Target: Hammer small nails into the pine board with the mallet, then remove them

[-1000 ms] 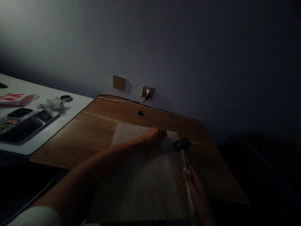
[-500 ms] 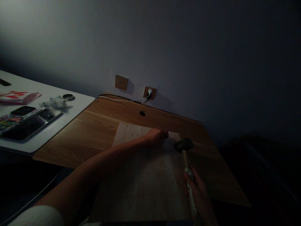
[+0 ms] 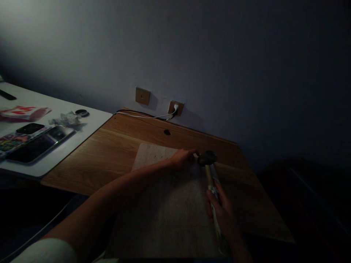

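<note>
Right hand: here it is, my right hand (image 3: 221,209) wrapped firmly round the pale grip of the hammer (image 3: 210,176), thumb lying along the handle.
Hammer: dark head up at the far right part of the board, just beside my other hand's fingertips, handle slanting back down toward me.
Left hand: my left hand (image 3: 183,159) is bent low over the board's far edge, fingers curled and drawn together; it's so dim there that I can't tell whether they grip anything.
Left arm: bare forearm (image 3: 123,190) stretching across the board from the lower left, a white sleeve (image 3: 45,252) at the bottom.
Board: the pale board (image 3: 170,219) lies flat on the wooden desk (image 3: 115,146), near end reaching past the desk's front edge, little dark specks (image 3: 158,156) by its far left corner.
Wall: two gold plates, a socket (image 3: 179,109) with a white plug (image 3: 176,107) in it and another plate (image 3: 143,96) to its left, a white cable (image 3: 137,116) trailing leftward along the desk's back.
White table: off to the left, the white table (image 3: 94,122) carries a dark-screened device (image 3: 38,148), crumpled clear plastic (image 3: 67,120) and a red-and-white packet (image 3: 26,112).
</note>
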### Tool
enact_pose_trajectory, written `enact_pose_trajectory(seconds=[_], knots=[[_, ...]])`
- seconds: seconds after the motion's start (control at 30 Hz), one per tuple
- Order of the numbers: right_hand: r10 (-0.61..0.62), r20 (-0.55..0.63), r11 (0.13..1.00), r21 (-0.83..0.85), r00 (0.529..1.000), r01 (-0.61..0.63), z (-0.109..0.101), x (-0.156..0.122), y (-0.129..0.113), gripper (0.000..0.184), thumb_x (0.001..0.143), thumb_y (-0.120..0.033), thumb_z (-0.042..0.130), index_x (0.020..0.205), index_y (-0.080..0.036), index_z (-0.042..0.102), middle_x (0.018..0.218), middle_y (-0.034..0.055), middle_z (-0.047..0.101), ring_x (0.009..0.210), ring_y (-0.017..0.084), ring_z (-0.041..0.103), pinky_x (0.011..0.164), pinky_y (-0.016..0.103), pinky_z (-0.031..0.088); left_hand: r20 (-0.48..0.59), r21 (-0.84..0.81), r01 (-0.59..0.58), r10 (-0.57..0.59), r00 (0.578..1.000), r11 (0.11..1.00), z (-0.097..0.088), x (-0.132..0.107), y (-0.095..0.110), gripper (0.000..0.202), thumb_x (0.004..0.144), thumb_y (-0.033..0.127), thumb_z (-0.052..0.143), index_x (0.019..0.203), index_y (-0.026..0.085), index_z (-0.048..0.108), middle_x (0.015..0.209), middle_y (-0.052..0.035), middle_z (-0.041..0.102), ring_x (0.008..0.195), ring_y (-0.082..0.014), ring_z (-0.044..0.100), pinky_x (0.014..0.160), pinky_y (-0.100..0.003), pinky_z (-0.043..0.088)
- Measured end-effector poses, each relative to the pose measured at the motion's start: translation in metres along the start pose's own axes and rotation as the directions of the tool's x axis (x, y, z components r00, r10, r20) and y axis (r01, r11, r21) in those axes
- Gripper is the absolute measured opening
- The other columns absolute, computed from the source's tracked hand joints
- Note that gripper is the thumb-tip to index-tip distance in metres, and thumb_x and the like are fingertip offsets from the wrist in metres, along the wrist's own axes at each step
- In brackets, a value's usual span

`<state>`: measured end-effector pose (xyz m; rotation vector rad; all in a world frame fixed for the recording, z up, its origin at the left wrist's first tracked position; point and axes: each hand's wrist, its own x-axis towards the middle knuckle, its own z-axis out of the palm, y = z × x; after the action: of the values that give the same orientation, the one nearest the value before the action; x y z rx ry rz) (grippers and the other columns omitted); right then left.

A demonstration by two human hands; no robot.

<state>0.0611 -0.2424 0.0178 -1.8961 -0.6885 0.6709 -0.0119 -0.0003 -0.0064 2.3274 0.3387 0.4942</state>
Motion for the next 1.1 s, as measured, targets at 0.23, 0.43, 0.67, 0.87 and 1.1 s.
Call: enact_pose_trajectory(seconds=[0.23, 0.43, 0.67, 0.87, 1.1], knots=[[0.042, 0.042, 0.998, -0.044, 0.998, -0.040, 0.008, -0.001, -0.002, 0.085, 0.082, -0.066, 0.066, 0.152, -0.021, 0.052, 0.064, -0.0065, 0.055, 0.042, 0.011, 0.044, 0.037, 0.022, 0.036, -0.005, 0.002, 0.023, -0.023, 1.000, 1.000, 0.001, 0.001, -0.002, 0.053, 0.083, 0.008, 0.066, 0.134, 0.018, 0.056, 0.110, -0.0070, 0.077, 0.098, -0.0212, 0.074, 0.083, -0.028, 0.053], [-0.006, 0.063, 0.998, -0.063, 0.998, 0.010, 0.009, -0.002, -0.002, 0.081, 0.086, -0.065, 0.063, 0.151, -0.017, 0.051, 0.060, -0.0075, 0.051, 0.043, 0.012, 0.044, 0.037, 0.022, 0.038, -0.012, -0.010, 0.036, -0.036, 0.999, 0.999, 0.002, 0.001, -0.003, 0.045, 0.086, 0.010, 0.063, 0.130, 0.018, 0.059, 0.107, -0.0057, 0.078, 0.097, -0.0206, 0.075, 0.083, -0.027, 0.053], [0.010, 0.055, 1.000, -0.018, 0.998, -0.009, 0.011, -0.003, -0.003, 0.078, 0.086, -0.065, 0.063, 0.149, -0.020, 0.052, 0.058, -0.0093, 0.046, 0.044, 0.012, 0.043, 0.038, 0.021, 0.036, 0.000, -0.042, 0.034, -0.034, 0.999, 0.999, 0.003, 0.002, -0.007, 0.049, 0.084, 0.006, 0.063, 0.131, 0.018, 0.059, 0.105, -0.0051, 0.079, 0.097, -0.0187, 0.075, 0.083, -0.026, 0.053], [-0.022, 0.061, 1.000, -0.019, 0.998, 0.023, 0.013, -0.006, -0.003, 0.077, 0.090, -0.063, 0.062, 0.152, -0.020, 0.048, 0.064, -0.0081, 0.050, 0.046, 0.011, 0.043, 0.040, 0.021, 0.036, -0.010, -0.008, 0.052, -0.052, 0.999, 0.999, 0.001, 0.001, 0.000, 0.046, 0.085, 0.010, 0.065, 0.130, 0.019, 0.060, 0.108, -0.0058, 0.079, 0.101, -0.0213, 0.075, 0.084, -0.028, 0.053], [0.049, 0.041, 0.999, 0.012, 0.998, -0.050, -0.001, -0.011, 0.014, 0.083, 0.080, -0.072, 0.069, 0.147, -0.024, 0.056, 0.070, -0.0043, 0.058, 0.047, 0.013, 0.049, 0.040, 0.023, 0.040, 0.039, 0.119, -0.029, 0.024, 0.999, 0.992, -0.014, -0.003, 0.000, 0.046, 0.084, 0.014, 0.070, 0.128, 0.016, 0.060, 0.121, -0.0111, 0.070, 0.111, -0.0224, 0.068, 0.092, -0.030, 0.052]])
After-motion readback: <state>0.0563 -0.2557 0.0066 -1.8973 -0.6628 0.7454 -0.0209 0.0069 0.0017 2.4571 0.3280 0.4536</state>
